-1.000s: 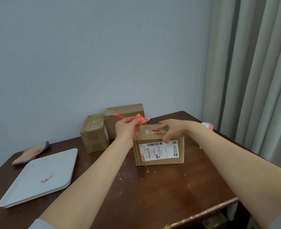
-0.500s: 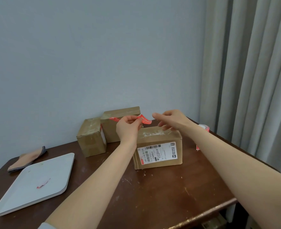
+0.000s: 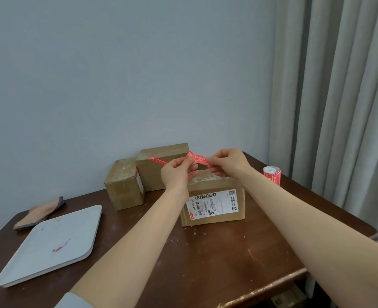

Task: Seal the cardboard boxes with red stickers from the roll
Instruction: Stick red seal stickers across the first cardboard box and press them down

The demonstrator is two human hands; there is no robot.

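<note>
- A folded tan cloth with a grey edge [image 3: 39,213] lay on the dark brown wooden bench [image 3: 217,258], far to the left of the brown cardboard box with the white shipping label [image 3: 212,207].
- A white square plastic tray [image 3: 28,263] sat left of the labelled box and nearer the camera, with a small red paper scrap [image 3: 61,245] lying on it.
- A small brown cardboard cube box [image 3: 123,185] stood behind and left of the labelled box. It was just beside a wider brown cardboard box [image 3: 161,174], which carried a stuck red sticker [image 3: 158,161] across its top front edge.
- The left hand [image 3: 177,174] was raised above the labelled box's left end. Its fingers [image 3: 184,162] pinched the left end of a long red printed sticker strip [image 3: 198,157].
- The strip hung in the air above the labelled box, stretched between both hands and apart from the box's taped top.
- The right hand [image 3: 230,163] was above the labelled box's right half, its fingers curled and pinching the strip's right end.
- A roll of red stickers with a white core [image 3: 272,174] stood upright on the bench, right of and behind the labelled box, well apart from it.
- Pale grey curtains [image 3: 339,107] hung to the right of the labelled box, past the bench edge.
</note>
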